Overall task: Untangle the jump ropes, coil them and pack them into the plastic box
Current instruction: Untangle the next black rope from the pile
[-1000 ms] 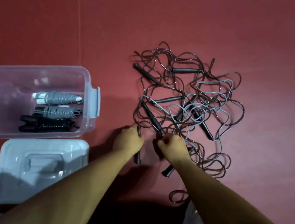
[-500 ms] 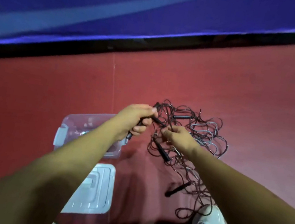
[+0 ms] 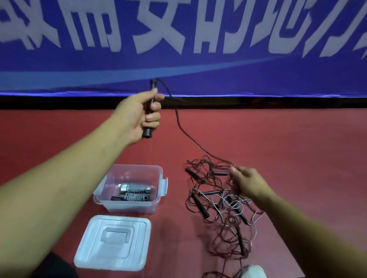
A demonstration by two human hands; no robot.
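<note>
Left hand [image 3: 138, 112] fists black handle [image 3: 147, 131], raised mid-frame presumably to draw its cord [image 3: 180, 126] from tangle [image 3: 219, 211]; right hand [image 3: 250, 183] there, grip indeterminate (blur).

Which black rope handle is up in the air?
The black plastic handle gripped in the raised left hand. The others lie in the tangled rope pile on the red floor or in the clear plastic box.

The plastic box [image 3: 130, 208] is seen to be of clear, smooth plastic, and its lid [image 3: 90, 255] of cloudier, frosted plastic with a soft sheen. The handle [image 3: 147, 131] is finished in matt black. The cords [image 3: 225, 217] are thin and slightly glossy. The floor [image 3: 305, 156] is shown smooth and matt, and the banner [image 3: 210, 76] faintly glossy.
</note>
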